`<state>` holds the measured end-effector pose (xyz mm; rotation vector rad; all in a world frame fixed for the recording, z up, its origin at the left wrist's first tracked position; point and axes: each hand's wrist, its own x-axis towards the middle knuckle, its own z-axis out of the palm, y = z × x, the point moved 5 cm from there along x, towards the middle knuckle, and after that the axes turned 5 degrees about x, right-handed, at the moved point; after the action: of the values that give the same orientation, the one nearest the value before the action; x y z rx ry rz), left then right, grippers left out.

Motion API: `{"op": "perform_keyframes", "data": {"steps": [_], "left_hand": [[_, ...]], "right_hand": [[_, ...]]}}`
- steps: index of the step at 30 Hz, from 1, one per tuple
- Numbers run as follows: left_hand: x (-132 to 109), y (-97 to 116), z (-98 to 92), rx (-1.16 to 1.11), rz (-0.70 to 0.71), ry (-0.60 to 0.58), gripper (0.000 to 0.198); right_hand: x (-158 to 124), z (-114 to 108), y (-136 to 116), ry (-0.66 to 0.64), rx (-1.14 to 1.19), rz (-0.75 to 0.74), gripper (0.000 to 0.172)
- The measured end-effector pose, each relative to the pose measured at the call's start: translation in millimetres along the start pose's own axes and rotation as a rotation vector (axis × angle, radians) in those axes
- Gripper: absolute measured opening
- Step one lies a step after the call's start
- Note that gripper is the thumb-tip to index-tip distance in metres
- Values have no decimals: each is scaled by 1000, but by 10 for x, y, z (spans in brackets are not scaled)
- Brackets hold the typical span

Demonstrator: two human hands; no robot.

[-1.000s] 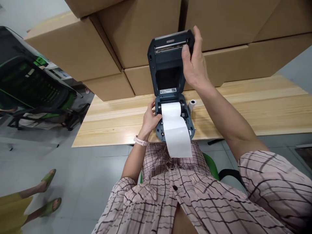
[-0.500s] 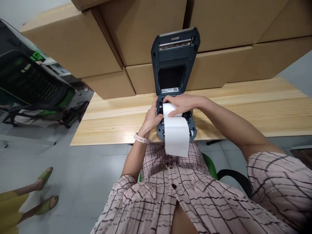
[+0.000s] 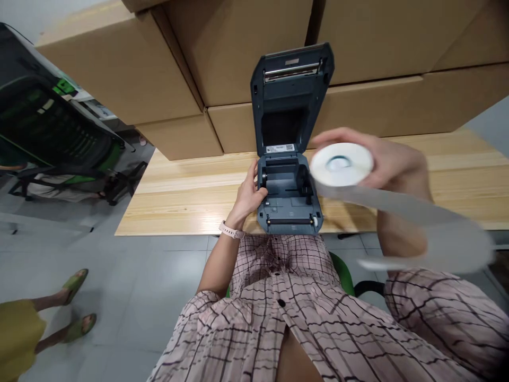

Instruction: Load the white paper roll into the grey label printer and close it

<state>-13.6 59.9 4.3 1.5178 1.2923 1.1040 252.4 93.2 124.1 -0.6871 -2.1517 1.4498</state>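
Observation:
A dark grey label printer (image 3: 289,199) sits at the near edge of a light wooden table (image 3: 437,180), its lid (image 3: 291,95) swung up and its paper bay bare. My left hand (image 3: 248,193) grips the printer's left side, fingers curled around it. My right hand (image 3: 387,159) holds a white paper roll (image 3: 341,164) in the air to the right of the printer, end face towards me. A loose strip of paper (image 3: 437,223) trails from the roll to the right, blurred by motion.
Large cardboard boxes (image 3: 159,79) are stacked along the back of the table behind the printer. A black and green office chair (image 3: 55,138) stands at the left. Another person's feet in green sandals (image 3: 75,305) are on the grey tiled floor at lower left.
My right hand left the lid, came down onto the roll in the printer, and lifted it out to the right with the strip trailing. My left hand stayed on the printer.

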Motion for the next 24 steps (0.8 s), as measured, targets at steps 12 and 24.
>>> {"op": "perform_keyframes", "data": {"steps": [12, 24], "left_hand": [[-37, 63, 14, -36, -61, 40, 101], [-32, 114, 45, -34, -28, 43, 96]], "right_hand": [[-909, -552, 1285, 562, -172, 397, 90], [-773, -49, 362, 700, -178, 32, 52]]}}
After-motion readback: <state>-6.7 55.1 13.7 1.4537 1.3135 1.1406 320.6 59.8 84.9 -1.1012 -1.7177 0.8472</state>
